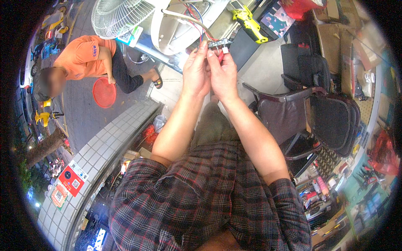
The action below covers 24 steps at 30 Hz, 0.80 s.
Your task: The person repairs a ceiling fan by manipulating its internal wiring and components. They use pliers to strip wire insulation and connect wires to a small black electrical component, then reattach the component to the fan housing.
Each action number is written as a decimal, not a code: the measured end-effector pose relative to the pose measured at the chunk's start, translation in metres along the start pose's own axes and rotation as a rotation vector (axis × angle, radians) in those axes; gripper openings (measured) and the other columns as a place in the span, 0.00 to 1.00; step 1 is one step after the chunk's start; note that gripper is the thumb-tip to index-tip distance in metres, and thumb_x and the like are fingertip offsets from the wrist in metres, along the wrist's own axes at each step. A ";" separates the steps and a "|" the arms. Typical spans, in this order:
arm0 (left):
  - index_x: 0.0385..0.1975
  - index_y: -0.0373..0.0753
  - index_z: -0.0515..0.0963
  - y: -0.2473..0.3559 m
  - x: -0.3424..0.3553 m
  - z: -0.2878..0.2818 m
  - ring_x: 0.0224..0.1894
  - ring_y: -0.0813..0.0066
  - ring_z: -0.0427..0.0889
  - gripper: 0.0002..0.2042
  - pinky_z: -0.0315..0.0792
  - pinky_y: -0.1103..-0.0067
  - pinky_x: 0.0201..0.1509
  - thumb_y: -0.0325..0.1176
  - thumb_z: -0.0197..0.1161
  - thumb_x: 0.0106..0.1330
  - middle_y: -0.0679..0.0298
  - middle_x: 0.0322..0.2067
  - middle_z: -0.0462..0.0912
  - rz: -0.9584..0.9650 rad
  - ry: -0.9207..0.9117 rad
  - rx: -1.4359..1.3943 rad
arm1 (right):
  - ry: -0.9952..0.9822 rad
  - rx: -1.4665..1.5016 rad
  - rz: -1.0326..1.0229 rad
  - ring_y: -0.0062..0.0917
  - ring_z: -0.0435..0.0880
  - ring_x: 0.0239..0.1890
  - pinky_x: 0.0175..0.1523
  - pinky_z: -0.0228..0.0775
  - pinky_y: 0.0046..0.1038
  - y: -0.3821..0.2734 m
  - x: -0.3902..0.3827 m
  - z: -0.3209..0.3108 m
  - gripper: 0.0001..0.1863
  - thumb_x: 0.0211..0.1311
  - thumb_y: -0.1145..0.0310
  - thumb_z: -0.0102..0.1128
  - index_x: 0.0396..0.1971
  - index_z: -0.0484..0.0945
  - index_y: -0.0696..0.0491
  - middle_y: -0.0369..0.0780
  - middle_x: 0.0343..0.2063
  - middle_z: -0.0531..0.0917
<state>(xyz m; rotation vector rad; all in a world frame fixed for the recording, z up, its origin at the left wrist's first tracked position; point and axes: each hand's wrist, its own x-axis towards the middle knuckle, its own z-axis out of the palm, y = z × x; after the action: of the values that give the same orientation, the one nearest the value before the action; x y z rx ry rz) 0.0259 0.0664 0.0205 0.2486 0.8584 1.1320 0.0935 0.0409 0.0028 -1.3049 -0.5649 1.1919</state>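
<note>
My left hand [196,71] and my right hand [224,77] are close together in front of me, fingers closed at a small switch block [219,43] with metal and white parts. Red and blue wires [195,19] run from it to the white fan housing [166,31]. My left fingertips pinch at its left end, where the wires meet it. Between my right thumb and fingers shows a small red piece [221,56]; its kind is hard to make out. The fan's round wire cage [119,17] lies at the far left of the work table.
A yellow-green power tool [251,26] lies on the table to the right. A brown chair [284,111] and a black chair [335,121] stand at my right. Leftward, beyond a tiled ledge [121,129], a person in orange [86,56] sits holding a red round stool [104,93].
</note>
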 end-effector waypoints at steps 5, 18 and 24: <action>0.48 0.34 0.78 0.000 0.004 -0.005 0.42 0.71 0.84 0.16 0.79 0.75 0.50 0.42 0.55 0.77 0.57 0.40 0.85 0.014 -0.013 0.046 | -0.002 0.010 0.051 0.19 0.79 0.38 0.47 0.73 0.26 0.001 0.003 -0.001 0.10 0.69 0.64 0.63 0.41 0.79 0.56 0.35 0.35 0.83; 0.49 0.37 0.76 -0.003 0.016 -0.011 0.45 0.59 0.85 0.16 0.80 0.63 0.55 0.44 0.50 0.78 0.52 0.45 0.84 -0.223 -0.186 -0.469 | 0.134 -0.550 -0.294 0.36 0.80 0.39 0.43 0.72 0.34 -0.024 0.002 0.009 0.14 0.56 0.66 0.72 0.37 0.80 0.58 0.43 0.34 0.77; 0.50 0.35 0.76 -0.008 0.022 -0.018 0.47 0.57 0.84 0.18 0.78 0.63 0.56 0.45 0.48 0.78 0.51 0.44 0.84 -0.190 -0.051 -0.370 | 0.111 -0.649 -0.218 0.41 0.81 0.36 0.40 0.73 0.39 -0.030 0.005 0.011 0.16 0.56 0.59 0.72 0.32 0.80 0.56 0.44 0.34 0.77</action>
<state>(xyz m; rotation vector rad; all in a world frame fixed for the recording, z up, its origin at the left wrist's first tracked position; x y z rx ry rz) 0.0223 0.0777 -0.0065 -0.1081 0.5993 1.0783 0.0960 0.0545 0.0317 -1.7826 -1.0377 0.7683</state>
